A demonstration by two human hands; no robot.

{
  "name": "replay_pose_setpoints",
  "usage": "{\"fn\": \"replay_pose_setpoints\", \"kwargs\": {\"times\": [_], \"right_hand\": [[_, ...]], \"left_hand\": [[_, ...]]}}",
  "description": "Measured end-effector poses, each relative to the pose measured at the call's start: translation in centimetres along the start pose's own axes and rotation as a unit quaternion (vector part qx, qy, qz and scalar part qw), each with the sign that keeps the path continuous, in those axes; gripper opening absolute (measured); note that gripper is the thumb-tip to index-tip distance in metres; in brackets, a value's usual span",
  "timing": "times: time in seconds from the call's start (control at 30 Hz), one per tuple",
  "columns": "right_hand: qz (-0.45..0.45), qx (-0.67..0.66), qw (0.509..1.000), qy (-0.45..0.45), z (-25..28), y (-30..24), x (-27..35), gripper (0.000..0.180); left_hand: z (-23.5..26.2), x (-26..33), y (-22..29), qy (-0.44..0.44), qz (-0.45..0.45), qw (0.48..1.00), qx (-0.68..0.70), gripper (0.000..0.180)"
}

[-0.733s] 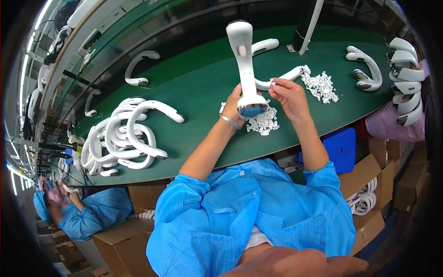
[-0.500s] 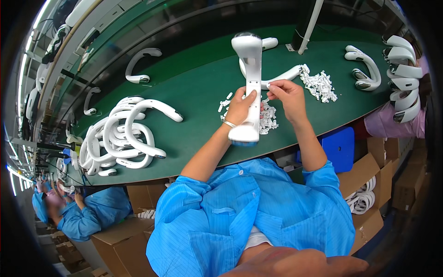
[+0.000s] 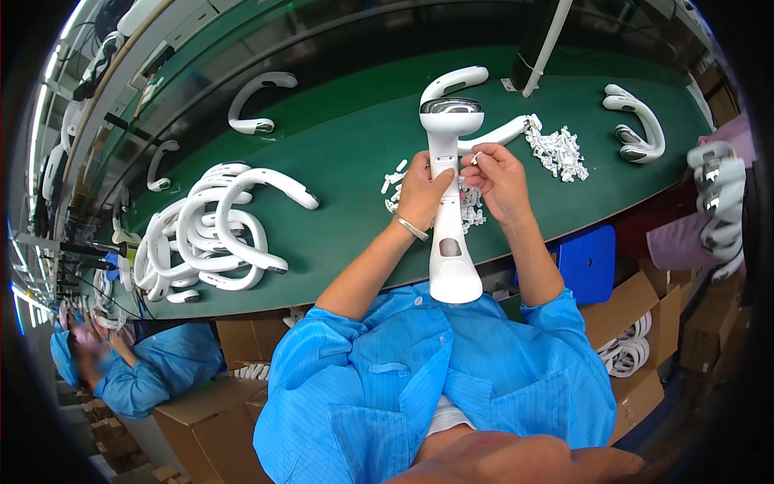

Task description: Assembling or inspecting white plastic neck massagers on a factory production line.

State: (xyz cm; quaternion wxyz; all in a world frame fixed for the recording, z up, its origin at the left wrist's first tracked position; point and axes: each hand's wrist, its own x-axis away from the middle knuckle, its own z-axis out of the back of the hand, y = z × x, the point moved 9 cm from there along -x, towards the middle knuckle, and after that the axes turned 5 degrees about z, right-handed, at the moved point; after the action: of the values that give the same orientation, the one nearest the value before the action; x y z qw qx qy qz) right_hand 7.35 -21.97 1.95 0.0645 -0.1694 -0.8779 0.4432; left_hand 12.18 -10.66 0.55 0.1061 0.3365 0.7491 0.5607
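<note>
In my left hand I grip a white curved neck fan at its middle, held end-on above the table edge. My right hand is beside it, thumb and fingertips pinching a small white plastic piece. A heap of similar pieces lies under my hands, partly hidden. More of these pieces make a larger pile to the right. Behind the held fan rests another neck fan, its middle covered by the first.
Several neck fans are heaped on the green table at left. A pair lies at right. A blue stool and a cardboard box stand below. At the right rim, a person in pink is beside stacked fans.
The held fan has tilted, its near end swinging down toward me and its far end lowering. My right hand has drawn slightly away from it. The stacked fans at the right rim have moved nearer.
</note>
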Motion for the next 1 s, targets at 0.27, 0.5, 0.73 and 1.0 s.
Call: {"fn": "replay_pose_setpoints", "kwargs": {"times": [0.27, 0.5, 0.73, 1.0], "right_hand": [[0.185, 0.100, 0.976, 0.061, 0.6, -1.5, 0.6, 0.009], [0.396, 0.376, 0.838, -0.010, -3.2, -4.7, 3.4, 0.015], [0.438, 0.434, 0.786, -0.048, -4.9, -5.0, 4.9, 0.021], [0.168, 0.318, 0.933, 0.018, -3.6, -3.5, 3.4, 0.021]], "left_hand": [[-2.1, 0.9, 0.5, -0.025, 0.005, 0.998, 0.052, 0.039], [-2.1, 1.9, 1.5, -0.023, -0.034, 0.999, 0.008, 0.037], [-1.6, 2.3, 2.6, -0.004, -0.155, 0.988, -0.020, 0.036], [-1.0, 1.7, 0.1, 0.006, -0.093, 0.995, 0.030, 0.035]]}}
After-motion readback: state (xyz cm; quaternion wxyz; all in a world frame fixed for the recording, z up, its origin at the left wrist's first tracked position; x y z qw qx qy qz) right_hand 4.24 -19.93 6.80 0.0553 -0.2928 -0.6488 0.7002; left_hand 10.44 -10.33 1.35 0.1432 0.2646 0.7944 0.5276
